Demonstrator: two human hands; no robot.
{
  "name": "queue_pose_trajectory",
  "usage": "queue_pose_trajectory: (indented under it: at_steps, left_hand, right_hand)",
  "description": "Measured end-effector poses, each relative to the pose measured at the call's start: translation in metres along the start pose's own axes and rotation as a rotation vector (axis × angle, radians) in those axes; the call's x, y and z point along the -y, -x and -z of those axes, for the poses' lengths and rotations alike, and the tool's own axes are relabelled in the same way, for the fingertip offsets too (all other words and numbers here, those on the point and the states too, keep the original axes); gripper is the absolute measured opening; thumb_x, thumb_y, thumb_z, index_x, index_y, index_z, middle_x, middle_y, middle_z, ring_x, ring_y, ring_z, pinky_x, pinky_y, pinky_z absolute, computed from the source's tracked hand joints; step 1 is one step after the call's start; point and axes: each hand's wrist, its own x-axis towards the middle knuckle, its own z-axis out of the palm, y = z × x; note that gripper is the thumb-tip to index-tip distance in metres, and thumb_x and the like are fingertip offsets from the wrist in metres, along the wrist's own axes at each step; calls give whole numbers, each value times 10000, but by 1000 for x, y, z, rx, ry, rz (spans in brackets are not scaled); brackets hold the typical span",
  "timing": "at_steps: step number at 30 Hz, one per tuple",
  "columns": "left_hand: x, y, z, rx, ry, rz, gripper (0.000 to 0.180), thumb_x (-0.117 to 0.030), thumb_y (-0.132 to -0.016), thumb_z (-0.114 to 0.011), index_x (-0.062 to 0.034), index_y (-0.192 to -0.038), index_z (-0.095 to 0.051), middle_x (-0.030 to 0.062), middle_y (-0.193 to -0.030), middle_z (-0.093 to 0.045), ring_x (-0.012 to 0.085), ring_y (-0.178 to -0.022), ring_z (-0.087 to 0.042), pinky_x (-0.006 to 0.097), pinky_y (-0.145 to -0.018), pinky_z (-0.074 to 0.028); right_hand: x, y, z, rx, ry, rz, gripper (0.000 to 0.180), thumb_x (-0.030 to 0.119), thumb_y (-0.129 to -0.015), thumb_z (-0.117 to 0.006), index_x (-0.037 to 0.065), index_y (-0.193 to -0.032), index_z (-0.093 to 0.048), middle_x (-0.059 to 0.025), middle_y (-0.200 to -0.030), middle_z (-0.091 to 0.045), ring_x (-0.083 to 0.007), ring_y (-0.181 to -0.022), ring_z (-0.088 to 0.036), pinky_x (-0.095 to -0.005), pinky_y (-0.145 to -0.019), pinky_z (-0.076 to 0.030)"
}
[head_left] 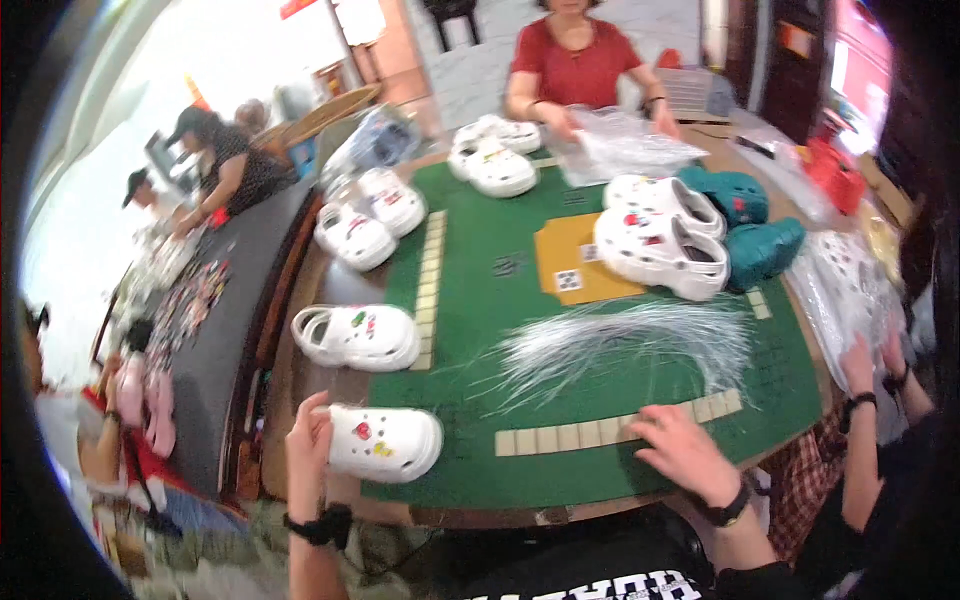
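Observation:
At the near left of the green mat (470, 385), my left hand (310, 440) is closed around the heel end of a white clog (385, 443). Small red and yellow charms dot its upper, and the toe points right. Just beyond it sits another white clog (360, 337) with green and red charms. My right hand (685, 455) is open, its fingers reaching over the near row of cream tiles (560, 438). Whether the fingertips touch the tiles, I cannot tell. Past that hand lies a loose bundle of thin, clear-white strands (620, 345).
White clogs (660, 245) and dark green clogs (760, 255) crowd the far right. More white clogs (365, 225) stand at the far left and back. Opposite, a person in red (575, 60) handles clear plastic. Another person's hands (870, 365) hold a bagged item at right.

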Motion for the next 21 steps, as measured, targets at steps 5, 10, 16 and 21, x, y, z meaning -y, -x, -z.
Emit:
queue_pose_trajectory:
  at_steps: [5,10,16,21]
  left_hand:
    - [26,-34,22,310,-53,84,290,24,-965,-483,1,-1203,-647,9,-884,-646,45,-743,-545,212,-624,-452]
    - [19,-37,20,284,-213,-22,223,54,-875,-529,32,-998,-713,41,-759,-692,60,-676,-579,226,-608,-446]
    - [18,-70,23,144,-260,-198,165,26,-874,-540,43,-911,-700,58,-728,-688,70,-656,-579,235,-596,-436]
    - [29,-121,0,183,-535,-440,537,83,-666,-599,-35,-1190,-595,181,-1191,-550,396,-1071,-519,421,-952,-424]
  right_hand:
    - [12,23,-36,-197,108,-70,448,154,-823,-726,73,-1235,-569,-153,-1318,-530,-350,-1240,-505,-458,-1064,-412]
    - [13,30,-55,-299,142,-86,431,169,-861,-687,79,-1264,-563,-144,-1364,-520,-321,-1312,-469,-472,-1087,-387]
    - [13,28,-55,-306,89,-89,397,165,-869,-675,79,-1244,-577,-141,-1352,-528,-320,-1296,-483,-477,-1084,-390]
    - [16,30,-47,-318,103,-102,389,163,-864,-678,62,-1227,-579,-154,-1328,-535,-318,-1284,-490,-460,-1086,-386]
